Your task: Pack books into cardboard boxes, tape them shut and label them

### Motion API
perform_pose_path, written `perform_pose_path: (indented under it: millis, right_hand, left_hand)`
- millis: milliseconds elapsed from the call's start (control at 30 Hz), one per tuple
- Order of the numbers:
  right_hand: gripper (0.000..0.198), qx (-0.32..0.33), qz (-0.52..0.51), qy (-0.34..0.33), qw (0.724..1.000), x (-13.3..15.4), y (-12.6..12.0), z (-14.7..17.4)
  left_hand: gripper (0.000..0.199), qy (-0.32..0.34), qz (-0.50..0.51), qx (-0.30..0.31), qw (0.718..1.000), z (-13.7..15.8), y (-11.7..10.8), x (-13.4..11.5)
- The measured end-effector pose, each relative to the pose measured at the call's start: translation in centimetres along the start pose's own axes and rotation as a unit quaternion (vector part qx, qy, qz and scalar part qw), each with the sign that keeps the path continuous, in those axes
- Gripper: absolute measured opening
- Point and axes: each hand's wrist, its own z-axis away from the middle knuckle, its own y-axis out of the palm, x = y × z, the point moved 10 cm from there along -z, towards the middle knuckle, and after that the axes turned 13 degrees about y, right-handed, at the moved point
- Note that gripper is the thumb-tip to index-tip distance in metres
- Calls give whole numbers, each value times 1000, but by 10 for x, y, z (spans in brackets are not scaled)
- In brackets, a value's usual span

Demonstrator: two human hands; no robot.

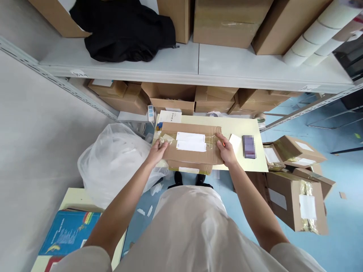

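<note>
A brown cardboard box point(187, 156) lies between my hands at the front of the pale yellow table, with white labels point(191, 142) and shiny clear tape on its upper face. My left hand point(157, 152) is closed on the left end, beside crumpled tape point(166, 139). On the opposite end my right hand point(226, 150) grips the edge, fingers over the top. A small orange-red thing point(223, 143) shows at the right fingers; its kind is too small to tell. Part of a lower box face with another label point(188, 170) shows along the near side.
The pale yellow table point(235, 126) also bears a white paper point(235, 142) and a purple pixelated item point(249, 147). A shelf point(187, 62) with boxes and black clothing stands ahead. A large white plastic bag point(113, 166) is left; taped boxes point(286, 194) are piled right.
</note>
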Motion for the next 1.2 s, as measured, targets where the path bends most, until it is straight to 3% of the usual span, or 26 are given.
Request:
perform_pose_path:
  millis: [133, 267, 367, 467, 567, 667, 733, 800, 867, 900, 1033, 1200]
  right_hand:
    - [46, -14, 14, 32, 999, -20, 5, -4]
    - [45, -21, 43, -21, 999, -21, -1, -13]
    - [46, -19, 44, -29, 998, -25, -5, -20]
    - [46, -36, 62, -37, 997, -24, -6, -22]
    - [44, -45, 85, -52, 994, -19, -2, -20]
    - [47, -26, 65, -48, 996, -23, 0, -22]
    - [53, -30, 20, -28, 999, -33, -14, -22]
    - [57, -88, -9, 19, 996, -53, -42, -20]
    - [53, -157, 36, 84, 983, -77, -70, -14]
    - [48, -161, 99, 110, 976, -85, -75, -11]
    - [29, -41, 352, 149, 923, -107, -41, -10]
    - [29, -19, 413, 209, 886, -120, -10, -19]
  left_hand:
    - [49, -17, -23, 16, 999, 0, -2, 8]
    - [55, -7, -30, 43, 999, 4, 16, 13]
    - [74, 45, -107, 11, 993, 3, 16, -1]
    - [83, 143, -245, -13, 959, 3, 17, -37]
    - [75, 233, -351, 104, 901, 7, 51, -64]
    - [84, 265, -400, 209, 852, 14, 81, -67]
    - [91, 260, -420, 229, 839, 14, 88, -62]
    - [97, 256, -436, 237, 829, 14, 89, -56]
    - [103, 260, -452, 239, 819, 15, 89, -52]
    - [105, 262, -462, 238, 813, 16, 89, -51]
    - [106, 260, -500, 232, 793, 16, 89, -49]
    - [109, 252, -520, 237, 781, 16, 92, -50]
